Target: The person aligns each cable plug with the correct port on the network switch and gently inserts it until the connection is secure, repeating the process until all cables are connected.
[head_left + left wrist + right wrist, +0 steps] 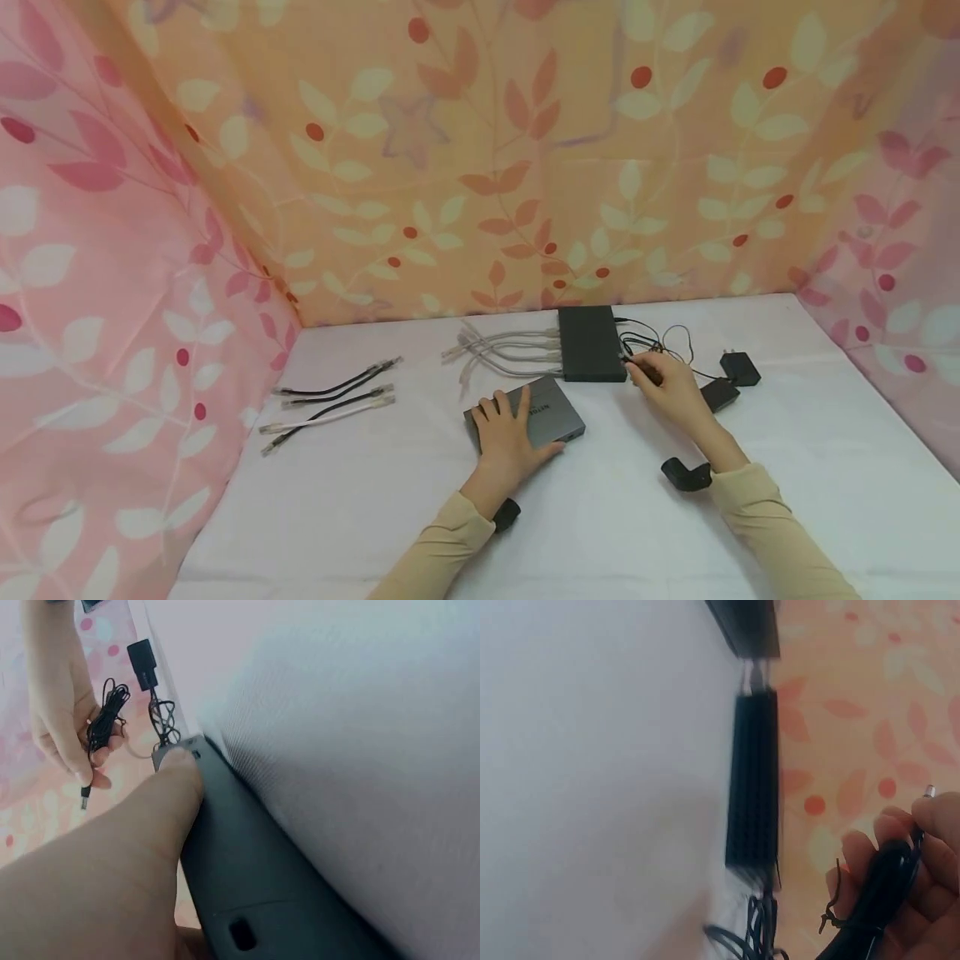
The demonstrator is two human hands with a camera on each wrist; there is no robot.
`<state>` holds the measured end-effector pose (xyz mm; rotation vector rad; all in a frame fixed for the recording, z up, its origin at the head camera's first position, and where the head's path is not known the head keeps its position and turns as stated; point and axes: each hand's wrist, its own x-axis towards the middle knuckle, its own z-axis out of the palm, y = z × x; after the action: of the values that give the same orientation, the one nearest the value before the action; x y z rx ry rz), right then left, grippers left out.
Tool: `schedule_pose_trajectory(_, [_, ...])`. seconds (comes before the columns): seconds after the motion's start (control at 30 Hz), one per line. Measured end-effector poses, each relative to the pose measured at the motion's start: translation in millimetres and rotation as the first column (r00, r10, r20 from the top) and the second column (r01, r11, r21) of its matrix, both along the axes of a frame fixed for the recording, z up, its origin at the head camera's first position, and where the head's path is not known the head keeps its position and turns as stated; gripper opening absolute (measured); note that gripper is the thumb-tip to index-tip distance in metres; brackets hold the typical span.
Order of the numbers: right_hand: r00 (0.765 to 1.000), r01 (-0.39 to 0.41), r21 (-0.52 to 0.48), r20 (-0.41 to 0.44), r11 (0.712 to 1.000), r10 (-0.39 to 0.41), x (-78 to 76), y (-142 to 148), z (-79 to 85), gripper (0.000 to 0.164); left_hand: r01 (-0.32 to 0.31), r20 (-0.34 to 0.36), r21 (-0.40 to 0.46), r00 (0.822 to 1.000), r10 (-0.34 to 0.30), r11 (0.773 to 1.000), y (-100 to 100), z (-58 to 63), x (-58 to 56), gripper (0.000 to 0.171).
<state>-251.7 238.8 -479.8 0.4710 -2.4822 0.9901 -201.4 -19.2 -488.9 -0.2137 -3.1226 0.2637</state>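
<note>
My left hand (504, 442) lies spread over a grey network switch (558, 414), its fingers on the top. In the left wrist view the thumb (180, 769) presses the dark side of the switch (247, 862), near one end. My right hand (667, 387) holds a bundled black power cord (877, 892), pinching it close to the barrel plug (929, 791) so that the metal tip sticks out past the fingers. Just left of this hand stands a black box (588, 342) with several grey network cables (517, 346) at its left side.
Right of the right hand lie two black power adapters, one nearer (720, 395) and one farther (740, 368). Thin black cord (645, 337) loops behind the hand. Several short black and white network cables (330, 412) lie at the left. Patterned cloth (480, 167) walls the table's back and sides.
</note>
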Motion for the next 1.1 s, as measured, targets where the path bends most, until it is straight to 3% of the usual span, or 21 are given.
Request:
schedule_pose_trajectory(0.17, [0.992, -0.097, 0.075, 0.088, 0.992, 0.090, 15.8, -27.2, -8.0, 0.007, -0.050, -0.034, 0.004, 0.998, 0.050, 0.999, -1.2, 2.6, 2.6, 0.101])
schedule_pose_trajectory(0.3, [0.968, -0.187, 0.112, 0.188, 0.976, 0.165, 26.3, -45.3, -12.4, 0.008, -0.029, -0.065, 0.050, 0.997, 0.032, 0.998, -8.1, -2.7, -0.6, 0.107])
schedule_pose_trajectory(0.43, [0.951, -0.218, 0.107, 0.246, 0.970, 0.187, 33.8, -55.4, -14.8, 0.007, 0.038, -0.085, 0.131, 0.996, -0.027, 0.991, -17.7, -11.5, -7.8, 0.112])
schedule_pose_trajectory(0.57, [0.948, -0.211, 0.100, 0.262, 0.972, 0.179, 38.7, -58.6, -15.2, 0.013, 0.129, -0.049, 0.179, 0.991, -0.122, 0.975, -25.5, -11.2, -13.0, 0.112])
schedule_pose_trajectory(0.8, [0.951, -0.177, 0.162, 0.282, 0.971, 0.126, 51.1, -60.2, -12.6, 0.024, 0.274, 0.044, 0.275, 0.954, -0.297, 0.922, -38.4, -14.1, -21.0, 0.105])
schedule_pose_trajectory(0.93, [0.959, -0.172, 0.237, 0.264, 0.956, 0.107, 56.3, -61.9, -14.3, 0.029, 0.306, 0.048, 0.302, 0.941, -0.334, 0.903, -40.1, -14.7, -22.8, 0.102])
schedule_pose_trajectory(1.1, [0.957, -0.192, 0.281, 0.265, 0.940, 0.116, 60.1, -62.8, -18.5, 0.031, 0.322, 0.046, 0.302, 0.935, -0.351, 0.897, -38.2, -14.6, -22.0, 0.100])
